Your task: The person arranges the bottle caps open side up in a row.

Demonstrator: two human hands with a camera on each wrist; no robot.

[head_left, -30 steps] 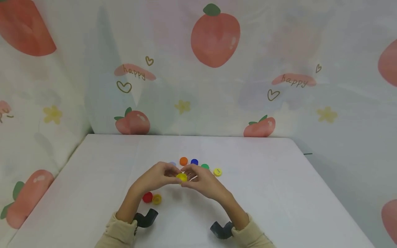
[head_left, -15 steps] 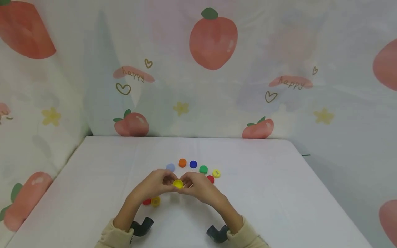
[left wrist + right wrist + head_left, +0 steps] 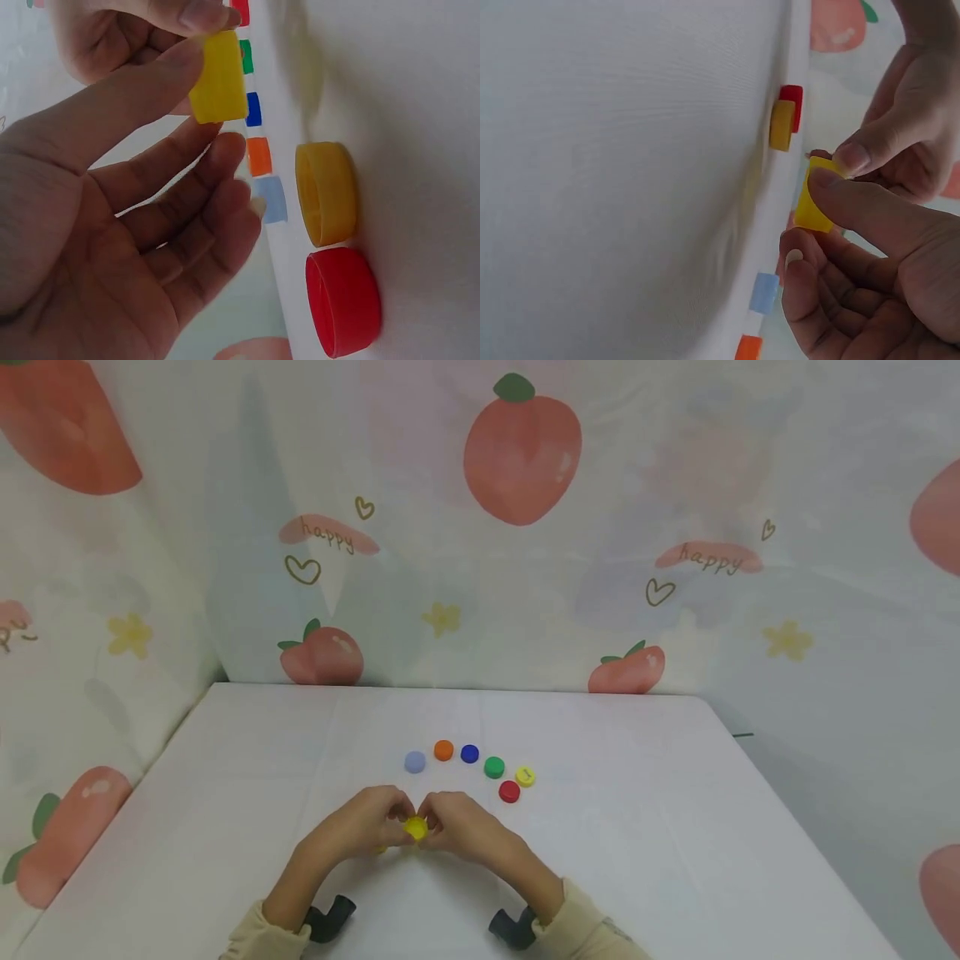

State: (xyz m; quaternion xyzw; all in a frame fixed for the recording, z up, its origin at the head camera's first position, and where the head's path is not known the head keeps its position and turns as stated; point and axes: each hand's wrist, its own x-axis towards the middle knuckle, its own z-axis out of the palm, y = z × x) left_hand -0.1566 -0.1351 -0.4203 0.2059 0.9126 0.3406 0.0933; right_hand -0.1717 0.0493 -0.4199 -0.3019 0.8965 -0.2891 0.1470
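Note:
A bright yellow bottle cap is held up off the table between both hands. My left hand pinches its left side with thumb and fingers, the other fingers loosely bent in the left wrist view. From the other side my right hand pinches the same cap, thumb flat against it in the right wrist view. Below the left hand, an amber-yellow cap and a red cap stand side by side on the table. The left hand mostly hides that pair in the head view.
Farther back on the white table lies an arc of caps: light blue, orange, dark blue, green, yellow and red. A fruit-print curtain hangs behind.
Both hands have moved nearer the body and slightly left, carrying the yellow cap. The arc's red cap is uncovered, while the left hand now covers most of the near red and amber caps.

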